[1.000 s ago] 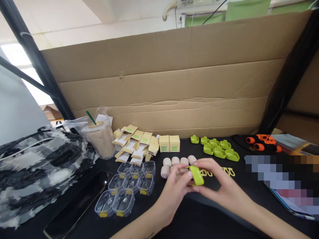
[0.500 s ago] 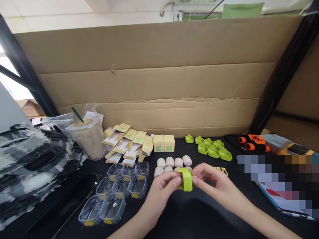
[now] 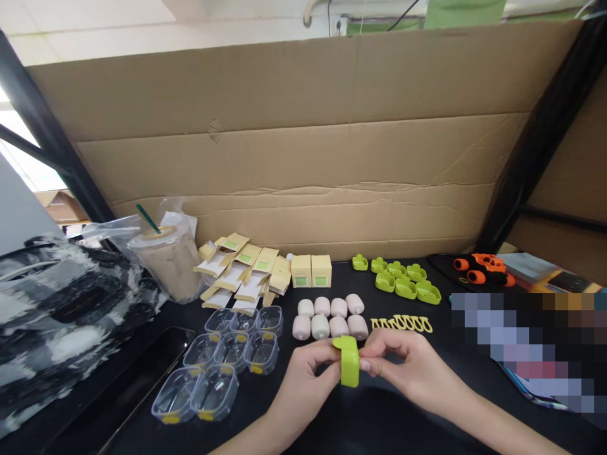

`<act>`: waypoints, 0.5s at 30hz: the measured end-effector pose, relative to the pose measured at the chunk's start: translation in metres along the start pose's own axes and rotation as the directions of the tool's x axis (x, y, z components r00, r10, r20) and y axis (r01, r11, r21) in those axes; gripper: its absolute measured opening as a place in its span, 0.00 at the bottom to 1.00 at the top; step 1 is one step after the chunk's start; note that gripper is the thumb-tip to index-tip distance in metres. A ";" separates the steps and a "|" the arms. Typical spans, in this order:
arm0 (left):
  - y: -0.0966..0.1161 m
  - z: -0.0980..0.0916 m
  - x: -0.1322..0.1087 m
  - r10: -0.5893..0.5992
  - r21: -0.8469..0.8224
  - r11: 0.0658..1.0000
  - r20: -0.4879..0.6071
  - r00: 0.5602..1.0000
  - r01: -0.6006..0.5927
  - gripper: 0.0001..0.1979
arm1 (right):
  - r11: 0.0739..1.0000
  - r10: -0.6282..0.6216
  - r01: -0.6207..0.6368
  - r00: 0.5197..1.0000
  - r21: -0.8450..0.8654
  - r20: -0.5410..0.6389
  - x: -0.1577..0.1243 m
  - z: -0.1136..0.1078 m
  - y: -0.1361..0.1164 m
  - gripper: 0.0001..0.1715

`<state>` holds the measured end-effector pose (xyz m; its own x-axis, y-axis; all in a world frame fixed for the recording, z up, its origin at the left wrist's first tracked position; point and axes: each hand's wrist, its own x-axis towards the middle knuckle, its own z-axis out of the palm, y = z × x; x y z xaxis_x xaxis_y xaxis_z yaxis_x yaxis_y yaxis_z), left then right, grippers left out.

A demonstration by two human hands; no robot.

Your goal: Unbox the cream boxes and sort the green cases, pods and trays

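Observation:
A lime-green plastic case [image 3: 349, 365], shaped like a shallow rounded cup with a tab, is held on its side above the black table's front. My left hand [image 3: 310, 382] pinches it from the left, thumb in front. On the other side my right hand [image 3: 398, 360] has its thumb and fingertips closed at the case's edge; whether something small is between them is hidden. Just beyond my hands stand two rows of pale pink and whitish rounded pieces [image 3: 320, 325]. Several pale yellow loops [image 3: 403, 323] lie past my right hand.
Clear plastic boxes [image 3: 213, 392] with yellow tabs stand at left. Behind them are opened paper cartons [image 3: 251, 268] and two upright cartons [image 3: 312, 272]. More green cases [image 3: 406, 288] sit back right, near an orange toy car [image 3: 488, 268]. A drink cup [image 3: 168, 265] and phone [image 3: 128, 379] are left.
Both hands have come slightly down and nearer with the green case, which has turned a little. The front row of pale pieces and the yellow loops now show more fully.

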<state>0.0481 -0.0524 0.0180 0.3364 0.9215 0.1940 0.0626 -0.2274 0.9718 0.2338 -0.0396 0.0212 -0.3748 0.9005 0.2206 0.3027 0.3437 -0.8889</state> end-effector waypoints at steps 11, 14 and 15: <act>-0.010 0.002 0.003 -0.097 -0.152 0.985 -0.065 0.993 0.086 0.11 | 0.951 -0.234 0.232 0.972 -0.204 0.014 -0.002 -0.004 -0.001 0.07; -0.011 0.004 0.003 -0.095 -0.142 0.986 -0.066 0.993 0.085 0.09 | 0.828 -0.419 0.407 0.906 -0.386 0.056 -0.007 -0.007 -0.006 0.27; -0.010 0.006 0.003 -0.089 -0.123 0.989 -0.061 0.994 0.081 0.08 | 0.770 -0.465 0.454 0.880 -0.448 0.091 -0.008 -0.006 -0.006 0.33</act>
<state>0.0542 -0.0496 0.0077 0.2711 0.9557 0.1148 -0.0263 -0.1119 0.9934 0.2398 -0.0471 0.0275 -0.5509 0.6084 0.5713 0.4557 0.7927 -0.4048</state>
